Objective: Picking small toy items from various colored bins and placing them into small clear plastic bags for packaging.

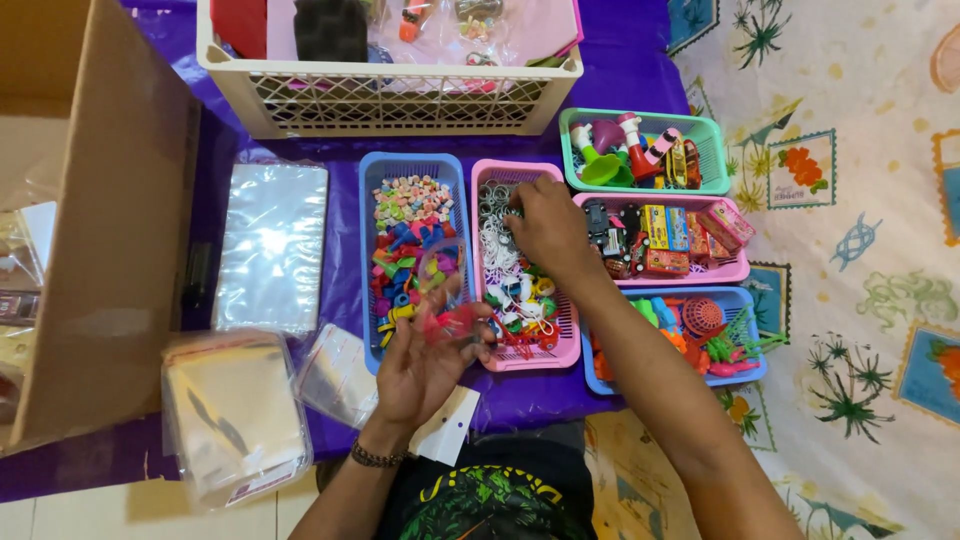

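Over pink slatted tray (570, 352): right hand (545, 225) pinching small rings (495, 235); left hand (425, 365) gripping clear crinkly bag (440, 290).

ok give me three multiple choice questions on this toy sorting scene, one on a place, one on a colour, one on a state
1. Where is the right hand?
A. in the pink basket of rings
B. in the cardboard box
C. on the white crate

2. What colour is the basket with the funnel-shaped toys?
A. green
B. orange
C. black

3. What is the left hand doing?
A. lying flat and empty
B. holding a small clear bag with red pieces
C. gripping a toy car

Answers: 1 A, its fingers reach into the pink basket; 2 A, its rim is green; 3 B, the clear bag is pinched in its fingers.
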